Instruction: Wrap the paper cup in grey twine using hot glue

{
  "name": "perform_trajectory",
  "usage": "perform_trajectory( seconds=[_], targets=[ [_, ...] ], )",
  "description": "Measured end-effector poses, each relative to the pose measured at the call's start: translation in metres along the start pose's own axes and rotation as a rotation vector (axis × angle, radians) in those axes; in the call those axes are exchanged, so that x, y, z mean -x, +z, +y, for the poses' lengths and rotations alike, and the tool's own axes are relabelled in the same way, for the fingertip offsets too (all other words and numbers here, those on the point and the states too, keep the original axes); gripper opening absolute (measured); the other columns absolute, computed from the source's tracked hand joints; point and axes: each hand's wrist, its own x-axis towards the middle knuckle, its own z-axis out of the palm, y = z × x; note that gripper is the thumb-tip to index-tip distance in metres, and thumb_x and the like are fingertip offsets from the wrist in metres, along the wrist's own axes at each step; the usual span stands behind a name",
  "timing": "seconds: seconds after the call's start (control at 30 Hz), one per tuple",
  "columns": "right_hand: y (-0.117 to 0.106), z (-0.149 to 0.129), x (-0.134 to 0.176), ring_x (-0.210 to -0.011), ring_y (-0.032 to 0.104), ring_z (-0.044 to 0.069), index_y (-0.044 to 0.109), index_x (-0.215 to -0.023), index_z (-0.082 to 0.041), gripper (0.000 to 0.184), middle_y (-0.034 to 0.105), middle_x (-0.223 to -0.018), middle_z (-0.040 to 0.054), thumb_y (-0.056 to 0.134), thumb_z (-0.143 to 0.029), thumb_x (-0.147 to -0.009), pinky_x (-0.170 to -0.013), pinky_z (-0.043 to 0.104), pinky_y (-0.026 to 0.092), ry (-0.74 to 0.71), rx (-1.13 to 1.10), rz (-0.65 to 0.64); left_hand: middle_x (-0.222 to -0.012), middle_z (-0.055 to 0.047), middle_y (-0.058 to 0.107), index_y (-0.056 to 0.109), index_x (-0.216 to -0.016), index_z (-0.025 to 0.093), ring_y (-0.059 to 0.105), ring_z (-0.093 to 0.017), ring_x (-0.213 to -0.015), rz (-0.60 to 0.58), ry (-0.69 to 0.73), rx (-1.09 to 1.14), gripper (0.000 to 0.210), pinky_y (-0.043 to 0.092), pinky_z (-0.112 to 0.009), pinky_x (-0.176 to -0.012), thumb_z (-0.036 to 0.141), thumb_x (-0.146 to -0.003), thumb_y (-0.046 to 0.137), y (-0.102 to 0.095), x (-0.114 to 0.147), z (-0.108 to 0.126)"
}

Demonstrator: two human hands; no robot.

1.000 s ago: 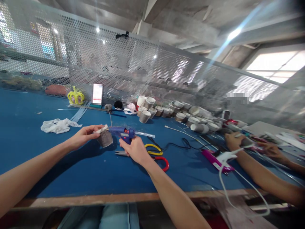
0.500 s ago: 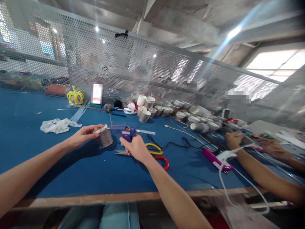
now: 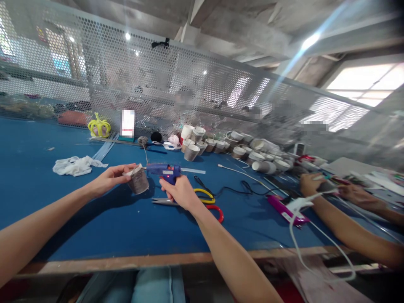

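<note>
My left hand (image 3: pixel 112 179) grips a small cup wrapped in grey-brown cord (image 3: pixel 138 181) by its rim, holding it tilted just over the table. A strand of cord runs up from the cup to a ball of grey yarn (image 3: pixel 142 140). My right hand (image 3: pixel 179 190) is closed around the handle of a blue glue gun (image 3: pixel 163 170), and a clear glue stick (image 3: pixel 194 171) sticks out of its back. The gun's nozzle points left, at the cup's upper edge; whether it touches cannot be made out. Scissors (image 3: pixel 211 198) with yellow and red handles lie under my right wrist.
Several wrapped cups (image 3: pixel 259 155) stand along the perforated metal screen (image 3: pixel 164 84). A crumpled white cloth (image 3: pixel 75 165) lies at left. A purple power strip (image 3: pixel 285 210) and cables are at right, beside a co-worker's hands (image 3: pixel 311 185).
The glue gun has shifted very slightly right, its nozzle drawn a little off the cup. My left hand and the cup stay almost where they were.
</note>
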Motion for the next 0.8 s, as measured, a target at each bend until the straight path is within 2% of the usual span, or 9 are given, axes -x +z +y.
perform_trajectory(
  seconds=[0.17, 0.47, 0.8],
  targets=[
    [0.0, -0.001, -0.004, -0.032, 0.041, 0.006, 0.05, -0.053, -0.013, 0.025, 0.044, -0.035, -0.0035, 0.049, -0.027, -0.073, -0.036, 0.016, 0.036, 0.024, -0.001, 0.03, -0.128, -0.01, 0.045, 0.053, -0.063, 0.017, 0.032, -0.029, -0.122, 0.015, -0.001, -0.002, 0.021, 0.025, -0.041, -0.1, 0.034, -0.064, 0.064, 0.0, 0.0, 0.001],
    [0.002, 0.0, 0.004, -0.032, 0.042, 0.007, 0.048, -0.051, -0.015, 0.028, 0.044, -0.036, -0.003, 0.048, -0.031, -0.073, -0.036, 0.018, 0.037, -0.019, -0.01, 0.005, -0.127, -0.009, 0.047, 0.052, -0.061, 0.017, 0.034, -0.028, -0.121, 0.034, -0.004, -0.011, 0.022, 0.027, -0.04, -0.099, 0.035, -0.064, 0.064, 0.001, 0.0, 0.0],
    [0.011, 0.005, 0.006, -0.038, 0.049, 0.011, 0.054, -0.06, -0.015, 0.023, 0.048, -0.038, -0.0015, 0.047, -0.033, -0.074, -0.044, 0.02, 0.04, -0.192, 0.206, 0.113, -0.121, -0.011, 0.052, 0.05, -0.059, 0.017, 0.034, -0.025, -0.122, 0.06, 0.022, -0.042, 0.022, 0.021, -0.04, -0.101, 0.034, -0.067, 0.061, 0.007, 0.002, 0.007]
  ],
)
